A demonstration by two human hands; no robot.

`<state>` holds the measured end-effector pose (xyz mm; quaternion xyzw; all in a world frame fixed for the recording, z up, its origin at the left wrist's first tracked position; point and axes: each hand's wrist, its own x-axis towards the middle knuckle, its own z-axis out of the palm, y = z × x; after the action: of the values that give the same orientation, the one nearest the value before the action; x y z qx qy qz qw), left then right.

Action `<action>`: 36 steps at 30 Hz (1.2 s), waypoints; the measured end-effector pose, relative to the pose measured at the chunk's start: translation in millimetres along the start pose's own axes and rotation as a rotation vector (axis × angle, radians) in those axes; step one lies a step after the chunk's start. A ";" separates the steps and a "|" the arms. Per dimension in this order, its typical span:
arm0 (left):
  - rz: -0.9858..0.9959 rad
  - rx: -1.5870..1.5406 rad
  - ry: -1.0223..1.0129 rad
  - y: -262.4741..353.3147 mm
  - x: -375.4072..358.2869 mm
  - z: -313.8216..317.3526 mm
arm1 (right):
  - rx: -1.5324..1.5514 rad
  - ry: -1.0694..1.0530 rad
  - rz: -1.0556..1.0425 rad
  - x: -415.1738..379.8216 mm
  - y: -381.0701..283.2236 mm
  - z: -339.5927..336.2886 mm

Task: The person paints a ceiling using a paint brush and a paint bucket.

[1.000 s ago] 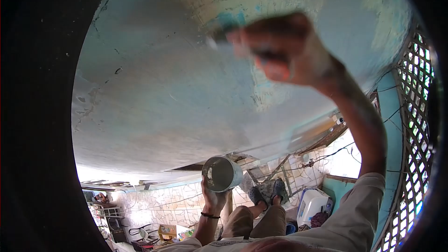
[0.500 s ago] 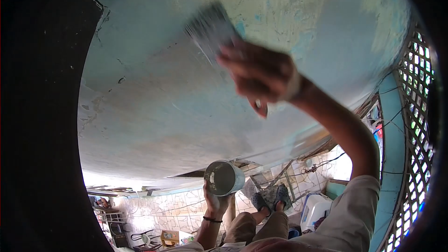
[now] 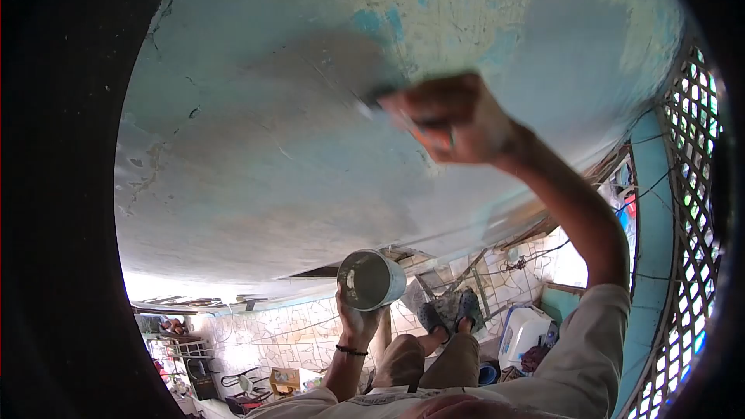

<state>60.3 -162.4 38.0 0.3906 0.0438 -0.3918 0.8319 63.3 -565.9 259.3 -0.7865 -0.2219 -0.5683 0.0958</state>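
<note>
Raised at the upper wall, my right hand (image 3: pixel 454 116) is closed around a wide paintbrush (image 3: pixel 378 98), blurred by motion and mostly seen edge-on. Its head is close to or against the wall (image 3: pixel 310 155), beside a darker, wet-looking patch. Whether it touches cannot be made out. Lower down, my left hand (image 3: pixel 359 322) grips a small pail (image 3: pixel 372 280) from beneath and the side. The pail is tilted so its mouth faces me, and its inside looks grey.
Pale yellow and blue patches mark the upper wall. Below are a stone-patterned floor (image 3: pixel 291 337), my dark clogs (image 3: pixel 468 306), and a white container (image 3: pixel 524 337). A lattice screen (image 3: pixel 691 132) stands at the right, with loose wires (image 3: pixel 656 186) near it.
The brush has turned from showing its broad face to nearly edge-on, as my right wrist rotated. A darker patch now shows on the wall. The pail sits slightly higher in view.
</note>
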 end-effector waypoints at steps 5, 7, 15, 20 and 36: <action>-0.024 0.022 0.041 4.8 -1.4 6.6 | 0.097 0.161 -0.047 127.7 5.1 -35.5; -0.025 0.013 0.035 5.4 -4.3 15.5 | 0.266 0.206 -0.112 146.9 20.4 -36.7; -0.009 0.019 0.060 1.3 -1.5 6.7 | -0.152 0.197 -0.247 27.1 9.8 41.4; -0.016 0.110 0.098 2.4 1.2 2.4 | -0.058 -0.015 -0.070 -130.5 -41.9 85.3; 0.027 0.087 0.059 2.9 -4.5 -0.3 | 0.162 -0.522 0.398 -232.0 -53.1 63.9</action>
<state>59.2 -158.3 41.4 0.4386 0.0460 -0.3705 0.8175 34.0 -549.0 15.2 -0.9232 -0.1253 -0.2986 0.2072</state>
